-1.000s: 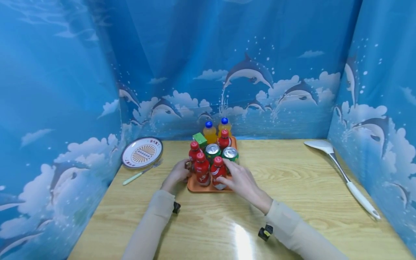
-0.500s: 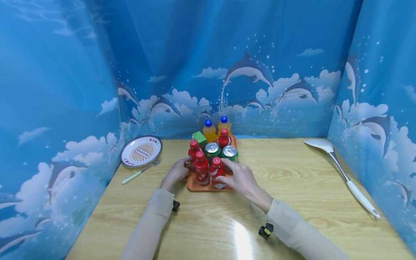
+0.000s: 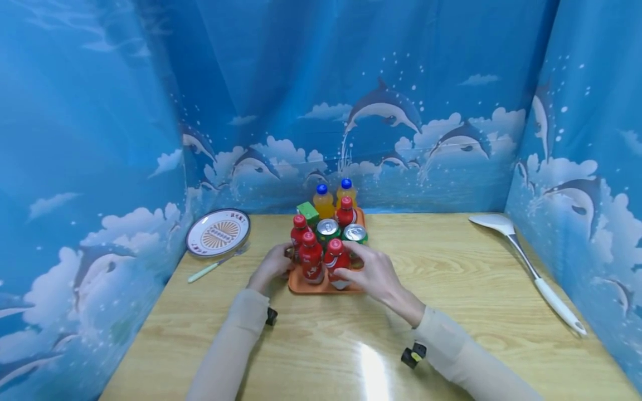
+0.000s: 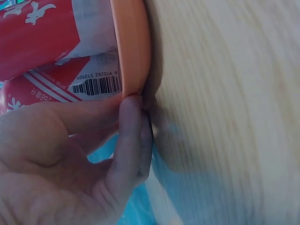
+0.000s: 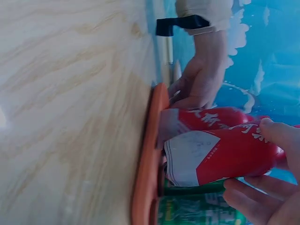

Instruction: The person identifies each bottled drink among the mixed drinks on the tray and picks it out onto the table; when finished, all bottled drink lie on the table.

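Observation:
An orange tray [image 3: 301, 288] holds several red bottles, two green cans [image 3: 328, 229], a green carton [image 3: 308, 213] and two orange-juice bottles [image 3: 324, 204] with blue caps. At its left edge, my left hand [image 3: 273, 268] pinches the rim [image 4: 133, 51] between thumb and fingers, close to a red bottle with a barcode [image 4: 56, 82]. My right hand [image 3: 376, 277] grips the front right red bottle [image 3: 337, 263], thumb on one side and fingers on the other. In the right wrist view this bottle [image 5: 225, 157] stands at the tray's edge, beside another red one.
A white patterned plate [image 3: 218, 233] lies at the back left, with a green-handled fork [image 3: 204, 272] in front of it. A white-handled spatula [image 3: 544, 295] lies along the right side. Blue dolphin-print curtains [image 3: 401, 67] surround the wooden table [image 3: 426, 245] at the back and sides.
My right hand and the front right bottle have shifted very slightly. My left hand stays at the tray's left edge.

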Available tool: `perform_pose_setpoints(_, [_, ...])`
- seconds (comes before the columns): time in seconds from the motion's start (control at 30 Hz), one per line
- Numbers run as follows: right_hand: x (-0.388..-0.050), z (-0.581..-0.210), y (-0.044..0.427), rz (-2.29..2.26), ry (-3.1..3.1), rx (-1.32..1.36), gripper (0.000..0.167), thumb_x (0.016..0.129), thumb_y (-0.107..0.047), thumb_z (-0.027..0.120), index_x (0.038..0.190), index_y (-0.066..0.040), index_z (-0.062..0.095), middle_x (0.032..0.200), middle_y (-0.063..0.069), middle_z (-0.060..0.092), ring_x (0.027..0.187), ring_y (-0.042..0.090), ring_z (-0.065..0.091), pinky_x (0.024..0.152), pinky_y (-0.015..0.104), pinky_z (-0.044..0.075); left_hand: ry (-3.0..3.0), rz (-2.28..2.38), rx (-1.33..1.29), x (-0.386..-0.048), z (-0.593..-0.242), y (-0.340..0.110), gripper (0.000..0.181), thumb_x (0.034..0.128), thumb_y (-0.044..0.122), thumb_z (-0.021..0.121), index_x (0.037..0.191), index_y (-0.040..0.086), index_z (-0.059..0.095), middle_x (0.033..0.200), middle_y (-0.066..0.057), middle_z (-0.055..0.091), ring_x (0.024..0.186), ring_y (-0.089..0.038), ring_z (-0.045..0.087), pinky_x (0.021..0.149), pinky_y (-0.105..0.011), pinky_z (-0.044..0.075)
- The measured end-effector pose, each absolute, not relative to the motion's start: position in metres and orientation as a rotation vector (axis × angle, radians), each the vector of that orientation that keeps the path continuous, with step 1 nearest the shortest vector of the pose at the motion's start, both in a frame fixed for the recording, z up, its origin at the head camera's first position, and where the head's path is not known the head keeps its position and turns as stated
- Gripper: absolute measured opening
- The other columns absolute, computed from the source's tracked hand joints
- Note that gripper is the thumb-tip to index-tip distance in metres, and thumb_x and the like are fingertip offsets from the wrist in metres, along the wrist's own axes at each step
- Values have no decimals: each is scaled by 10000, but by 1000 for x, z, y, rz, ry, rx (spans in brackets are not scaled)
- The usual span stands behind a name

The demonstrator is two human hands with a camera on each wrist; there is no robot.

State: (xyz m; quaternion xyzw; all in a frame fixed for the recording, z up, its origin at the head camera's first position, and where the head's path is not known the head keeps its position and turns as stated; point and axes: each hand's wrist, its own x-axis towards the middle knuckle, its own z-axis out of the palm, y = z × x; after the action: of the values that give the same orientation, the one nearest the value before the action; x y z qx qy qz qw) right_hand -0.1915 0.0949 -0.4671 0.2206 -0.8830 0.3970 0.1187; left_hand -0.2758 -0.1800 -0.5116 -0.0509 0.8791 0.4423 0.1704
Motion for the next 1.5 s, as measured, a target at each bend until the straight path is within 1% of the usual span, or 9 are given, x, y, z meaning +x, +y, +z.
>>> perform_pose_setpoints(0.27, [-181,-441,100,1435,-2586,623,685,853,-186,873,1477,-94,606,1305,148,743,1002,254,771,833,376,684,2475,1263,-159,-276,-513,-181,780,890,-103,615,1618,87,409,1381,-241,575,1052,-309,656,666,-317,656])
perform_pose_setpoints(0.4, [-179,-426,104,1529,-2563,632,663,874,-153,852,1488,-121,604,1370,137,716,1089,298,758,875,416,683,2481,1252,-163,-276,-513,-180,761,898,-94,616,1611,93,424,1409,-242,570,1121,-336,645,678,-328,659])
perform_pose_setpoints(0.53, [-180,-412,108,1577,-2526,640,633,886,-117,836,1477,-169,616,1374,103,717,1167,321,736,937,469,669,2492,1238,-167,-276,-512,-179,754,898,-93,608,1608,92,429,1413,-235,565,1197,-362,621,692,-330,658])
perform_pose_setpoints(0.67, [-183,-402,113,1595,-2492,631,624,888,-116,832,1471,-184,620,1378,82,716,1222,311,712,1023,523,630,2512,1230,-163,-277,-511,-178,742,897,-101,589,1600,78,437,1371,-231,570,1168,-355,622,667,-316,649])
perform_pose_setpoints(0.73, [-186,-398,116,1608,-2480,616,626,898,-132,827,1483,-188,611,1408,84,698,1242,319,699,1026,522,628,2519,1229,-162,-277,-511,-178,738,894,-105,585,1596,74,442,1354,-230,575,1150,-350,626,654,-310,648])
perform_pose_setpoints(0.93, [-196,-389,128,1739,-2434,593,622,958,-146,769,1540,-192,551,1477,129,634,1311,372,635,793,375,697,2521,1244,-157,-279,-513,-179,741,880,-117,586,1587,60,450,1336,-235,584,1131,-345,634,642,-318,654])
perform_pose_setpoints(1.0, [-201,-387,132,1796,-2408,589,617,972,-139,753,1549,-190,538,1482,136,623,1316,372,623,748,366,699,2517,1258,-153,-279,-514,-179,742,874,-121,589,1582,56,456,1303,-231,587,1095,-330,635,631,-318,652])
perform_pose_setpoints(1.23, [-217,-383,146,1866,-2319,529,612,1004,-151,714,1576,-211,504,1499,135,601,1317,313,602,805,257,679,2510,1276,-155,-278,-514,-179,737,873,-121,596,1576,55,464,1229,-213,585,1006,-288,625,614,-303,641])
perform_pose_setpoints(1.5, [-238,-384,163,1841,-2246,441,627,1012,-216,709,1593,-218,475,1532,143,563,1264,215,586,791,237,674,2485,1286,-189,-279,-513,-179,754,883,-115,594,1596,78,441,1253,-214,585,956,-267,634,643,-318,658])
